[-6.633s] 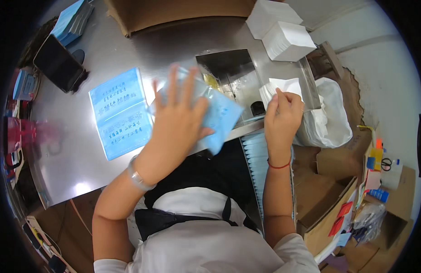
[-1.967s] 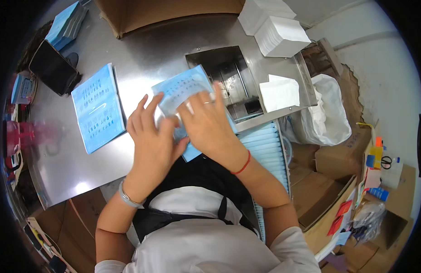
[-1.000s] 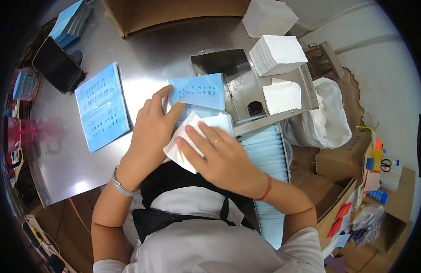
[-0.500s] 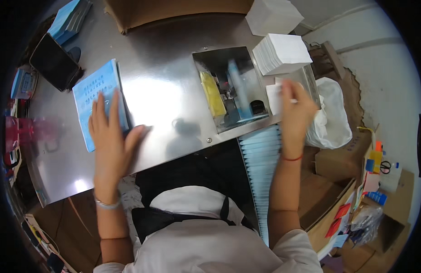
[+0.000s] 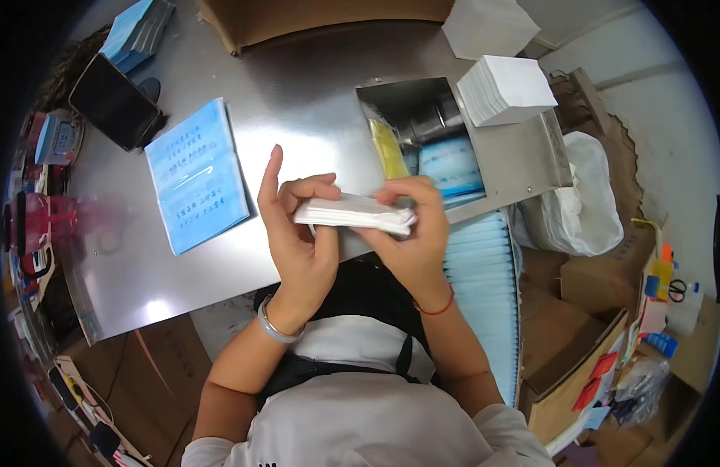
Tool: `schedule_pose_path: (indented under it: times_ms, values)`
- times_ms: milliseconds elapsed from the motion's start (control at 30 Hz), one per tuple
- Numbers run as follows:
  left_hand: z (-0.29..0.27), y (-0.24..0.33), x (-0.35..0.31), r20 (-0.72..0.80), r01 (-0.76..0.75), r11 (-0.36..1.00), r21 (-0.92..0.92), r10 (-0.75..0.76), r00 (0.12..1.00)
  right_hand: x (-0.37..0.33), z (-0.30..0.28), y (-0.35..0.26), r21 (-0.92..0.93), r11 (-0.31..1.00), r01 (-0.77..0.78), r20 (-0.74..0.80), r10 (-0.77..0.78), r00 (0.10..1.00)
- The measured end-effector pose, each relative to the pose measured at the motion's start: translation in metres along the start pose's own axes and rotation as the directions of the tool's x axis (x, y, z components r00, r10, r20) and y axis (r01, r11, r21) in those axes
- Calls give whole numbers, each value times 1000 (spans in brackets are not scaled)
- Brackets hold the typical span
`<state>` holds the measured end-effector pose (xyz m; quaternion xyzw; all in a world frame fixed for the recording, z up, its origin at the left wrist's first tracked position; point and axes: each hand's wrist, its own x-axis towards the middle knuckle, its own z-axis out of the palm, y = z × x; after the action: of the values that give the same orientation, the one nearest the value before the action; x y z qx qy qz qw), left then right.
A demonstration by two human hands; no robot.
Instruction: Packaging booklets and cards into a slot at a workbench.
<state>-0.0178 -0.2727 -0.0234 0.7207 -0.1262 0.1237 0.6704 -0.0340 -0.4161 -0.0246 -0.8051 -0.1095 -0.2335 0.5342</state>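
Note:
Both hands hold a small stack of folded white paper tissues [image 5: 348, 212] just above the table's front edge. My left hand [image 5: 302, 233] grips its left end between thumb and fingers, with the index finger raised. My right hand [image 5: 418, 237] pinches the right end, thumb below and fingers on top. To the left of the hands, a flat blue printed plastic packet [image 5: 198, 175] lies on the table, touched by neither hand. Beyond my right hand is a rectangular opening [image 5: 422, 89] in the tabletop, with a yellow packet [image 5: 389, 148] and a blue-and-white packet [image 5: 451, 165] inside.
White tissue stacks [image 5: 506, 89] stand at the back right of the metal table [image 5: 298, 86]. A phone [image 5: 115, 101] leans on the left, near more blue packets [image 5: 138, 35]. A cardboard box [image 5: 321, 19] sits behind; blue packets [image 5: 481, 272] line up below; a lined bin [image 5: 593, 194] stands right.
My left hand has left the blue packet and moved right. My right hand has come left from beside the tissue stacks. Both now hold the white tissues; the view has shifted slightly.

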Motion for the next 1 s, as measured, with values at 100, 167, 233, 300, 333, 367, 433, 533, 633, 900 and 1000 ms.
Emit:
schedule_pose_path:
  times_ms: [100, 167, 233, 300, 333, 367, 433, 533, 633, 900, 1000]
  values:
    - [-4, 1, -4, 37, 49, 997, -61, -47, 998, -1, 0, -2, 47, 998, 41, -47, -38, 998]
    - [-1, 2, -5, 52, 31, 997, -75, -27, 998, 0, 18, -11, 207, 977, -48, -16, 53, 998]
    - [4, 1, -5, 15, 49, 997, -65, -48, 999, -5, 23, -6, 283, 955, -90, -63, 112, 992]
    - [2, 1, -4, -26, 65, 997, -45, -66, 997, -8, 20, 1, 171, 953, -251, -133, 275, 952]
    - [-1, 3, -2, 4, 126, 992, -11, -126, 992, -5, 10, 4, 173, 954, -245, -102, 264, 959]
    - [-6, 6, -1, 24, 187, 982, 31, -188, 982, 7, -5, -3, 89, 958, -272, -111, 281, 953]
    - [-31, 19, 11, 260, 359, 929, -89, -327, 909, 52, -53, -23, -341, 841, -419, -312, 319, 895]
    - [-89, 19, 25, 265, 111, 971, 213, -167, 950, 125, -126, -4, -108, 972, -209, -367, 156, 917]
    - [-139, 17, 39, 111, -146, 608, 780, 95, 989, 168, -170, 44, -112, 955, -273, -228, 243, 943]
    - [-136, 5, 17, 200, -171, 150, 974, -204, 958, 155, -152, 56, -929, 355, 108, -101, -522, 847]
    - [-136, 17, 41, 47, -45, 415, 909, 3, 999, 144, -102, 35, -914, 401, 54, -58, -260, 964]
